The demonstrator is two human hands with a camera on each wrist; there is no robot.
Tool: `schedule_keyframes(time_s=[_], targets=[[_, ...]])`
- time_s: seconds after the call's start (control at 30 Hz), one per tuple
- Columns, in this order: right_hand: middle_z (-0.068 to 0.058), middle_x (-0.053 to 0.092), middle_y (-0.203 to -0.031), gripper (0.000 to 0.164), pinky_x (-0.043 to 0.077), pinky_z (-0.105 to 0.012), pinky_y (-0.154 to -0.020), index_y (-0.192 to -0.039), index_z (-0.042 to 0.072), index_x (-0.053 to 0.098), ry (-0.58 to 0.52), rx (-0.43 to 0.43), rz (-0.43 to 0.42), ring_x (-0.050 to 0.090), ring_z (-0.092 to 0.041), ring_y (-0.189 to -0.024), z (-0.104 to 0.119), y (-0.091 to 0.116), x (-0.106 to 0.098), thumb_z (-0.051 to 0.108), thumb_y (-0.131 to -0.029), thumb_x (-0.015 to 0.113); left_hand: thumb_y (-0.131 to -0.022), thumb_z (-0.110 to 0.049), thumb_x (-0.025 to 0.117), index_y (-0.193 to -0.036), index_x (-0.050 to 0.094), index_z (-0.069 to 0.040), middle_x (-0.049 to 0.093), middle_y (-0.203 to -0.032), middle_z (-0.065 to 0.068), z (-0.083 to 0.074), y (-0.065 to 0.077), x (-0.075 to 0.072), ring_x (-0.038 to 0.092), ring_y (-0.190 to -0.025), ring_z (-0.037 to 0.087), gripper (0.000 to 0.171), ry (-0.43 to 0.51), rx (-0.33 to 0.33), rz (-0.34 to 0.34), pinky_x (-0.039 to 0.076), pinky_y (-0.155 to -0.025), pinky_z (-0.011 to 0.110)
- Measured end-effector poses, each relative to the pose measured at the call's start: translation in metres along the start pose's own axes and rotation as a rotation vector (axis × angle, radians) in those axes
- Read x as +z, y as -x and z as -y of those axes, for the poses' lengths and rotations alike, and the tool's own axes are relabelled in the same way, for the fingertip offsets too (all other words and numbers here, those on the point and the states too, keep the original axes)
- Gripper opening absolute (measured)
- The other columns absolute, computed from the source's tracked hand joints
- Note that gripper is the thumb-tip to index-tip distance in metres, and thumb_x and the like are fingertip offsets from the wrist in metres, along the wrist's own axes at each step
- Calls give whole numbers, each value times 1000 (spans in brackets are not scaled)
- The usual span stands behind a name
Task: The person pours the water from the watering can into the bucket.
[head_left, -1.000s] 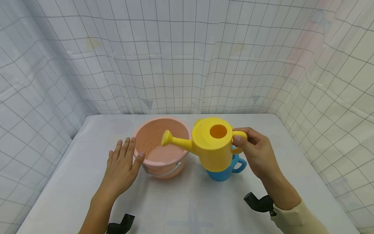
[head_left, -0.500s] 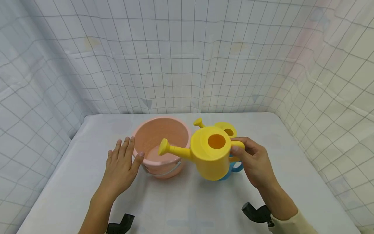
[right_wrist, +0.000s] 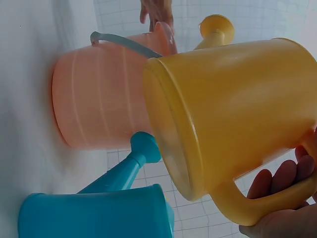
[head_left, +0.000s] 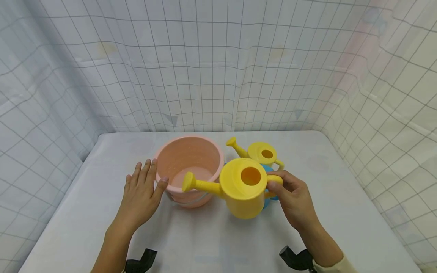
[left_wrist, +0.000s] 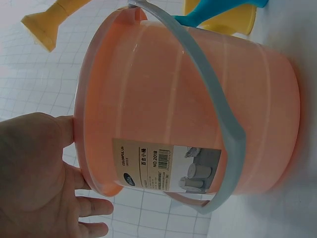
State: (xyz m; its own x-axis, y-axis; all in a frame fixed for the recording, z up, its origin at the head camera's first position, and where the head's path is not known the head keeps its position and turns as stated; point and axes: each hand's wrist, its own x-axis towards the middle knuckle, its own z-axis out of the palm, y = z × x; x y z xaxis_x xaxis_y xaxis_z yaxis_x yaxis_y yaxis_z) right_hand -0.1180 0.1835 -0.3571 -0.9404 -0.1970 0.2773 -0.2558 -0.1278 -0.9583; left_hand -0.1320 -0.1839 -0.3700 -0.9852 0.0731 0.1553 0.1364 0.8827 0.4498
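Note:
My right hand point(head_left: 295, 201) grips a yellow watering can point(head_left: 242, 201) by its handle, spout pointing left. In the right wrist view its base shows, and the can is held up off the table. Behind it stands a blue watering can point(right_wrist: 94, 215), mostly hidden in the head view. Farther back is a second yellow watering can point(head_left: 254, 151), its spout also to the left. My left hand point(head_left: 140, 197) touches the rim of a pink bucket point(left_wrist: 173, 89) with its fingers straight. Inside the bucket only the bare bottom shows.
A white-covered table point(head_left: 211, 246) lies under everything. White grid-patterned curtains point(head_left: 205, 76) close in its back and sides. The bucket's grey handle point(left_wrist: 230, 126) hangs down its near side. Dark wrist camera mounts point(head_left: 297, 259) sit on both forearms.
My right hand has brought the yellow watering can nearer and slightly left. The second yellow can has come into view behind it, and less of the blue can shows. The left hand stays put.

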Motion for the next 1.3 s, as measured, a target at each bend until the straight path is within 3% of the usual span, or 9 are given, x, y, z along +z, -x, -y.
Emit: schedule_keyframes(time_s=[0.73, 0.97, 1.3], targets=[[4, 63, -104, 23, 53, -22, -82, -109, 8, 65, -31, 13, 6, 59, -9, -91, -28, 24, 1, -2, -94, 51, -99, -52, 29, -153, 8, -10, 12, -157, 24, 0, 1, 2, -1, -146, 43, 71, 1, 2, -18, 1, -110, 69], [4, 64, -106, 21, 54, -23, -82, -112, 0, 62, -22, 30, 12, 60, -8, -93, -39, 33, 0, -2, -94, 51, -99, -52, 29, -153, 7, -11, 12, -157, 23, 0, 0, 2, -1, -146, 42, 71, -6, -4, -11, 2, -109, 69], [2, 65, -106, 23, 55, -26, -82, -115, -5, 59, 47, 129, -42, 61, -13, -91, -50, 41, 4, 3, -94, 53, -100, -52, 28, -153, 6, -11, 10, -157, 23, 0, 1, 1, -2, -146, 42, 71, -1, -1, 8, 2, -109, 69]])
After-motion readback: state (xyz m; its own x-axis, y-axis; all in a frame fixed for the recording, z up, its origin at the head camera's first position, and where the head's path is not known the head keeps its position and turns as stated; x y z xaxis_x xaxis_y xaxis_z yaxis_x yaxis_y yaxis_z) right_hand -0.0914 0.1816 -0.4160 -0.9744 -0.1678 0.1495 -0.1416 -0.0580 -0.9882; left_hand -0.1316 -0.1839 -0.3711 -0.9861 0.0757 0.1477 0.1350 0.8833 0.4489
